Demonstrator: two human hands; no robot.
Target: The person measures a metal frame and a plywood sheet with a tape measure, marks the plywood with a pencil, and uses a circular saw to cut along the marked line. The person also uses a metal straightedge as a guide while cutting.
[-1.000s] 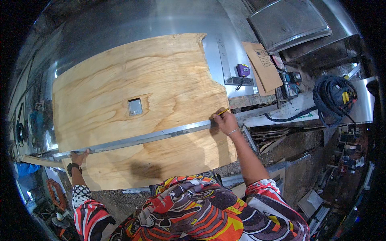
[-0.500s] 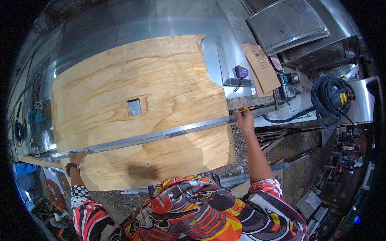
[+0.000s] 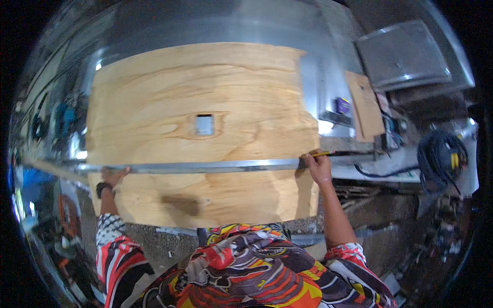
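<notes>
A long, flat metal straightedge point(image 3: 218, 167) lies across a plywood sheet point(image 3: 257, 102) that has a small square cutout. Near its left end, my left hand point(image 3: 115, 177) is on the straightedge with the thumb pointing right and the fingers at the bar, slightly blurred. At the sheet's right edge, my right hand point(image 3: 319, 167) pinches a yellow pencil point(image 3: 323, 153), which points right. The fingers of this hand are beside the straightedge's right end. Whether the pencil's tip touches anything cannot be made out.
Shiny sheet metal point(image 3: 205, 23) lies beneath and beyond the plywood. On the right are a purple tape measure point(image 3: 342, 106) beside a metal square, brown cardboard point(image 3: 365, 108), a coiled dark cable point(image 3: 436, 159) and a metal panel point(image 3: 403, 56). Gravelly ground shows below the sheet.
The whole view has turned and shifted, so the straightedge now looks nearly level and everything appears farther right. My right hand is now nearer the sheet's edge. Both hands stay at the straightedge's ends.
</notes>
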